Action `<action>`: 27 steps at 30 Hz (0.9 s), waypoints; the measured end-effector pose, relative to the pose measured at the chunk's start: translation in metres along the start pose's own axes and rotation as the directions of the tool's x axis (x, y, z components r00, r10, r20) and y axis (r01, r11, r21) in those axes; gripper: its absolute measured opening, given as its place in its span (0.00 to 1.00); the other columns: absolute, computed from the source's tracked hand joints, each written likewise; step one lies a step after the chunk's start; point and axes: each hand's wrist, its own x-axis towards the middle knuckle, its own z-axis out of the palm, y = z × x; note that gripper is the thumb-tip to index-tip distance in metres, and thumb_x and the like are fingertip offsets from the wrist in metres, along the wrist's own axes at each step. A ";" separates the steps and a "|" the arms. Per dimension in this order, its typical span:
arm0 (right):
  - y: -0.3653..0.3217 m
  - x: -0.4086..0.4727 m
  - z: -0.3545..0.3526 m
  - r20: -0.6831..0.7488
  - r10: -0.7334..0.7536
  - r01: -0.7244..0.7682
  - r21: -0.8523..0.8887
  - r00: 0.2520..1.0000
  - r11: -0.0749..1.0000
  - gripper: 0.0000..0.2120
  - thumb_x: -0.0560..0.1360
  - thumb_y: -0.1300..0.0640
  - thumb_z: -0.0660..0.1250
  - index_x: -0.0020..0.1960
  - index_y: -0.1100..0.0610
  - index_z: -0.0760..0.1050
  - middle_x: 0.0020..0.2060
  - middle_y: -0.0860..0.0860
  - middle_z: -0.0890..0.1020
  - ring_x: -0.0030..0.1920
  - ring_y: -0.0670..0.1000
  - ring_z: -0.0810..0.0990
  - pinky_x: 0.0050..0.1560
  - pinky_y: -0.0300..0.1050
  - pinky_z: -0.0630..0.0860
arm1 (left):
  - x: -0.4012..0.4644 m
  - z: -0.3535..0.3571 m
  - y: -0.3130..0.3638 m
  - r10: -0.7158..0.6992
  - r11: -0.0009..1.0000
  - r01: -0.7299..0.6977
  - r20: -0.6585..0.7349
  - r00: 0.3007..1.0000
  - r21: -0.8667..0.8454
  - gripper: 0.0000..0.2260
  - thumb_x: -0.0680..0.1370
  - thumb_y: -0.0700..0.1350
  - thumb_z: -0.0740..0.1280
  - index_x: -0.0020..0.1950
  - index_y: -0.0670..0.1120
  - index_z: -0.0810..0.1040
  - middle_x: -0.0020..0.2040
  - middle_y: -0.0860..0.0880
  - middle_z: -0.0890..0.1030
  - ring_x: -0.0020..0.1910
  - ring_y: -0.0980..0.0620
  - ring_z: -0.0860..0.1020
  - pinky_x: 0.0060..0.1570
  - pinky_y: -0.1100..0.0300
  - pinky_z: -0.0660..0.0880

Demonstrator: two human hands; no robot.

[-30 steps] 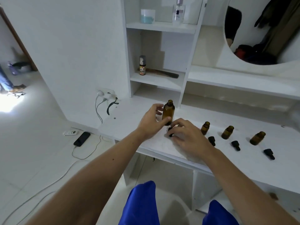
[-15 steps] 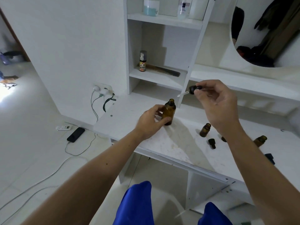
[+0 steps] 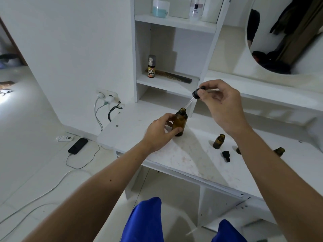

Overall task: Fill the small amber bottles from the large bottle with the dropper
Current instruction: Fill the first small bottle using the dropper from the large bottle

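Note:
The large amber bottle (image 3: 180,122) stands upright and uncapped on the white tabletop (image 3: 188,154). My left hand (image 3: 160,132) grips its body from the left. My right hand (image 3: 222,107) pinches the black bulb of the dropper (image 3: 196,93) above and to the right; the glass tip slants down to the bottle's mouth. One small amber bottle (image 3: 218,141) stands open to the right, with a black cap (image 3: 226,155) lying in front of it. Two more small bottles (image 3: 279,151) show partly behind my right forearm.
White shelves behind the table hold a spray can (image 3: 151,66), a comb (image 3: 172,77), a jar (image 3: 160,8) and a clear bottle (image 3: 196,8). A round mirror (image 3: 286,35) hangs at the right. A wall socket with cables (image 3: 108,100), a phone (image 3: 78,145) and a remote (image 3: 65,138) lie left.
My right hand picked the dropper up off the table, lifted it, then brought its tip down to the large bottle's mouth. My left hand has kept hold of the bottle.

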 end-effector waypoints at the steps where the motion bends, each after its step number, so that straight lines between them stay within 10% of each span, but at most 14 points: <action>1: -0.001 0.004 0.003 0.015 0.008 -0.008 -0.036 1.000 0.999 0.07 0.80 0.57 0.73 0.57 0.53 0.82 0.49 0.46 0.87 0.51 0.45 0.86 0.57 0.39 0.82 | 0.000 0.000 0.000 0.004 1.000 -0.004 -0.001 1.000 0.000 0.22 0.78 0.56 0.73 0.70 0.52 0.74 0.58 0.59 0.81 0.55 0.57 0.79 0.59 0.52 0.79; 27: 0.031 0.006 0.044 -0.022 0.177 -0.178 -0.155 0.984 0.972 0.01 0.77 0.58 0.77 0.47 0.53 0.87 0.41 0.45 0.87 0.43 0.42 0.84 0.47 0.32 0.79 | 0.001 0.000 -0.001 -0.001 1.000 0.002 -0.021 1.000 0.027 0.22 0.78 0.57 0.72 0.70 0.53 0.74 0.57 0.59 0.80 0.56 0.55 0.78 0.59 0.50 0.78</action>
